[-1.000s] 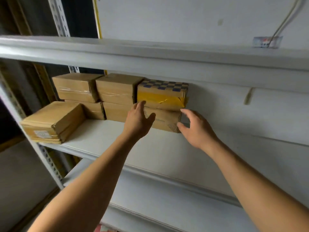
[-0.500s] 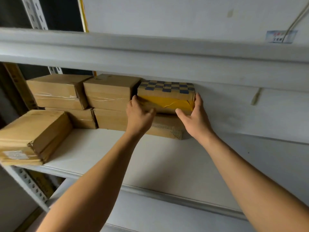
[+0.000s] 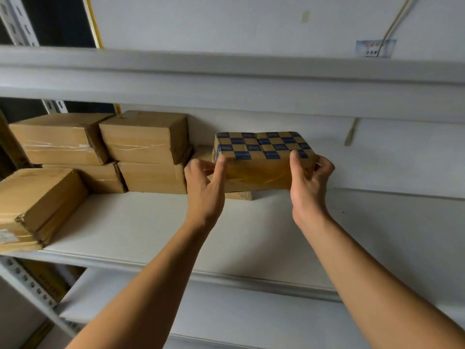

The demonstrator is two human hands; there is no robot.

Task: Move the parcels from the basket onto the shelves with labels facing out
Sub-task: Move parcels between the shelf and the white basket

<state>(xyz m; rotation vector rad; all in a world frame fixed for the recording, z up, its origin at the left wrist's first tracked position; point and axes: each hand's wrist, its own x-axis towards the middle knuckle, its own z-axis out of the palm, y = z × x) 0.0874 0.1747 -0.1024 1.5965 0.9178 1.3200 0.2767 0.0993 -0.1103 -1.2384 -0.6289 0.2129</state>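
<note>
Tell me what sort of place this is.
Probably a parcel storeroom: taped cardboard boxes stacked on a grey metal shelf, with a slotted steel upright and a bare wall behind.

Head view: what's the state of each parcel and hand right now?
Checkered parcel: held by both hands, partly over a lower parcel.
Left hand: grips its left end.
Right hand: grips its right end.
Brown parcels: stacked two high.
Front-left parcel: label facing out.
</note>
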